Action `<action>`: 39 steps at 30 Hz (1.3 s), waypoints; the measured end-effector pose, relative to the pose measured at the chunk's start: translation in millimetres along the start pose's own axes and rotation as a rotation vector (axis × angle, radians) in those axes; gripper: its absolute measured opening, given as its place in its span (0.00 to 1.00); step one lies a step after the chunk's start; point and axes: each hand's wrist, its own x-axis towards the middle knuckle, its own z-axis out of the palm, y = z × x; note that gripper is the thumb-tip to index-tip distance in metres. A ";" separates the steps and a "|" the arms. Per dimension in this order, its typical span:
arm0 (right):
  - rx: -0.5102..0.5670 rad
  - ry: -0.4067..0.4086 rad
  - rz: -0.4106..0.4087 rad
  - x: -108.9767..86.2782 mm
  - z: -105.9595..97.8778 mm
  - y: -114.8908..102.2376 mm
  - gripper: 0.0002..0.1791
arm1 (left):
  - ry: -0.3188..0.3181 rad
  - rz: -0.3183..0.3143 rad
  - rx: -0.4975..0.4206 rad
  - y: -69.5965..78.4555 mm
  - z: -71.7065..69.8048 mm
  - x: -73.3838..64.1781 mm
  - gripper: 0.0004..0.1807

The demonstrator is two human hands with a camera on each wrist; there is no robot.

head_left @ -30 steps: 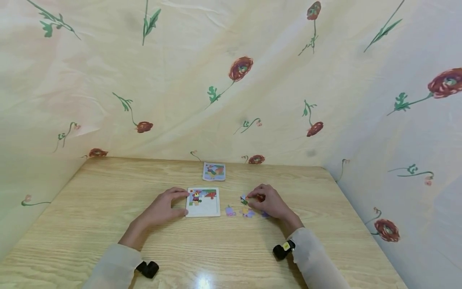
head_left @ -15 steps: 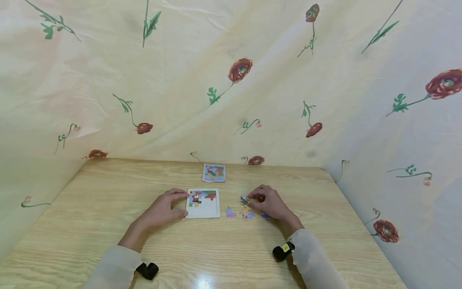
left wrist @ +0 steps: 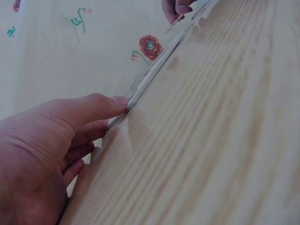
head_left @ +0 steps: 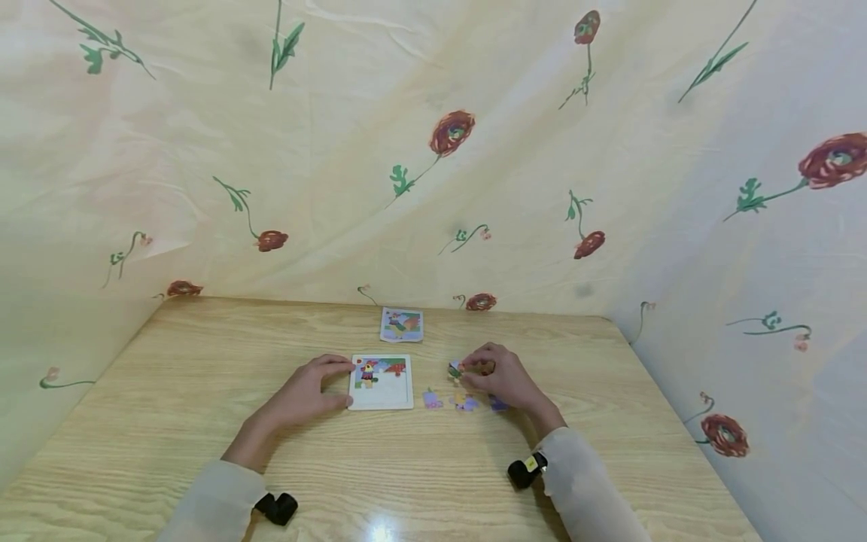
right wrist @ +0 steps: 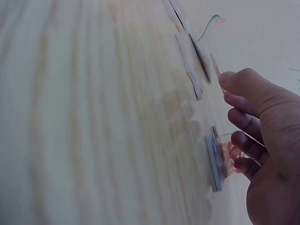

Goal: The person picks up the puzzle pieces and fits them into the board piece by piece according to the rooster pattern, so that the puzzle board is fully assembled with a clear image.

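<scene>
In the head view my left hand (head_left: 311,388) rests at the left edge of a white square puzzle tray (head_left: 411,385). Its thumb and index finger touch that edge at two separate spots. Several fitted pieces (head_left: 369,370) fill the tray's upper and left parts, showing part of a cartoon bird. To the right, my right hand (head_left: 504,379) pinches a small puzzle piece (head_left: 454,369) between thumb and fingers, just off the table. In the right wrist view the piece is seen edge-on at the thumb tip (right wrist: 226,78). Loose puzzle pieces (head_left: 464,400) lie below that hand.
Behind the tray lies a small picture card (head_left: 402,324) with a similar bird. A loose purple piece (head_left: 432,398) sits between tray and right hand; another purple piece (head_left: 498,404) lies near the right wrist. Flowered cloth (head_left: 318,150) hangs behind the wooden table (head_left: 379,482).
My right hand has lifted slightly and shifted a little left, with the pinched piece turned and tilted. My left hand and the tray stay in place.
</scene>
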 end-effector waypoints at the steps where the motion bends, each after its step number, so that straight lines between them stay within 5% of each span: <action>1: 0.003 0.001 -0.008 0.7 0.5 -0.8 0.08 | 0.002 0.003 0.002 -0.2 0.0 0.2 0.32; 39: 0.037 -0.064 -0.085 28.0 42.7 -45.5 0.07 | 0.011 0.012 0.014 -2.7 0.3 2.1 0.32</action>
